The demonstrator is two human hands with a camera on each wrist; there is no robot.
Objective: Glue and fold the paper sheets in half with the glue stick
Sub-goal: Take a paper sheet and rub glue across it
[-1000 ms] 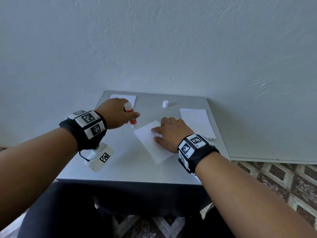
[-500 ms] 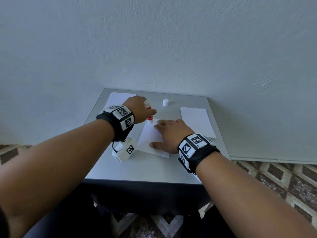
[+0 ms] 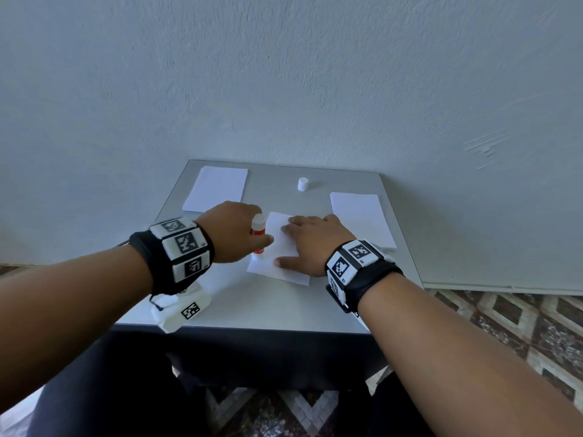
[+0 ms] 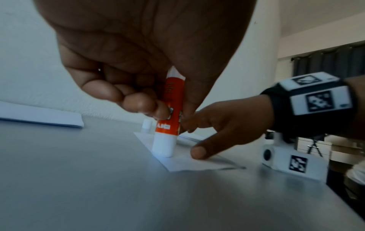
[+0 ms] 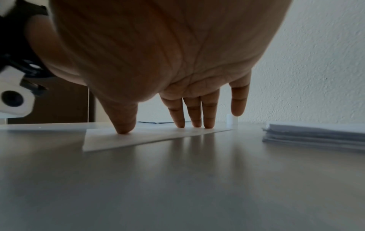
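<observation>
Left hand (image 3: pixel 235 236), gripping the orange-and-white glue stick (image 4: pixel 168 125), has dragged it down the small white paper sheet's (image 3: pixel 277 266) left edge; right hand (image 3: pixel 310 244) still presses it flat with spread fingers; gluing underway.

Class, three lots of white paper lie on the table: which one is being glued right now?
The single sheet in the middle: the right hand presses it flat, the glue stick stands on it. The other two lie untouched.

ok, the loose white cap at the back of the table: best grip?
Pinch the cap across its round side wall, coming straight down from above. It stands upright and alone on the table, apart from both paper stacks, so the top approach looks unobstructed. The right hand is nearer, though it presses the sheet.
</observation>
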